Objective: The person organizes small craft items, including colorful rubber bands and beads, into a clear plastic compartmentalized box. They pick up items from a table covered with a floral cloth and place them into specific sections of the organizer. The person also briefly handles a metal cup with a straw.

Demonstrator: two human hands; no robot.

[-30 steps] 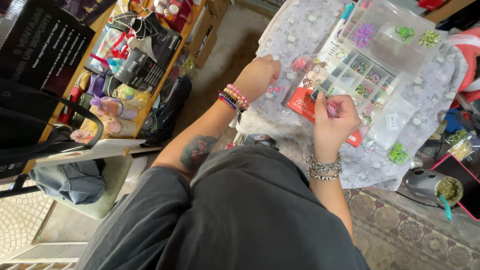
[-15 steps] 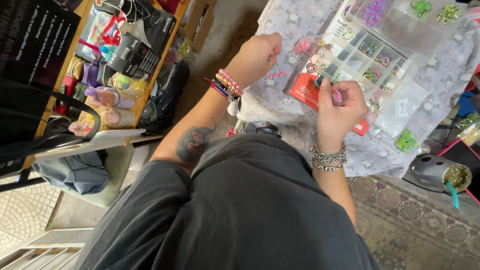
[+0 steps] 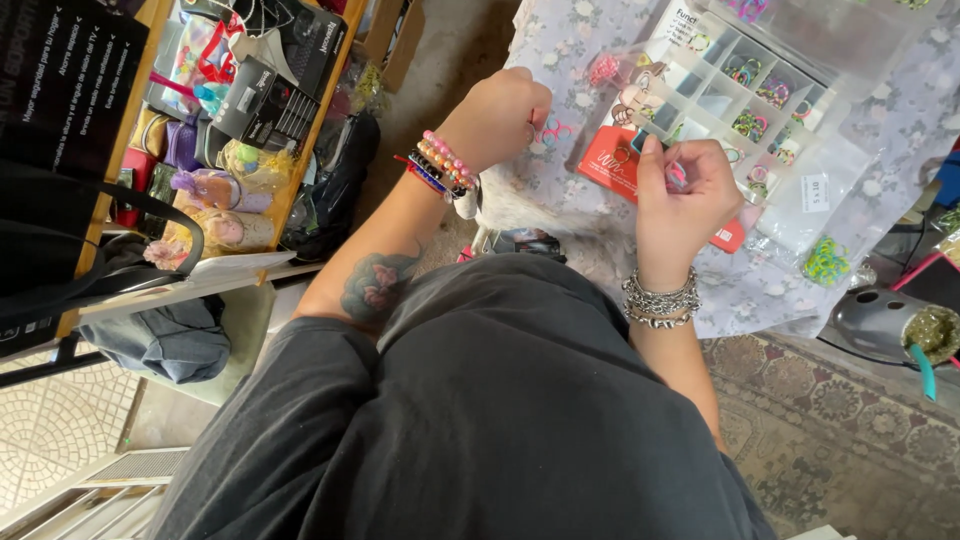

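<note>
Right hand (image 3: 685, 195), centre-right of frame, fingers pinched on a small pink piece (image 3: 676, 176). Left hand (image 3: 497, 115), upper centre, fisted beside pink loops (image 3: 556, 130); contents untellable.

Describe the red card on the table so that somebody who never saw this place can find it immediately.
Start at the floral tablecloth, then find the clear compartment box of small coloured bands lying on it. The red card lies flat just beside that box, between the left hand and the right hand. It is the only solid red, flat thing there.
</note>
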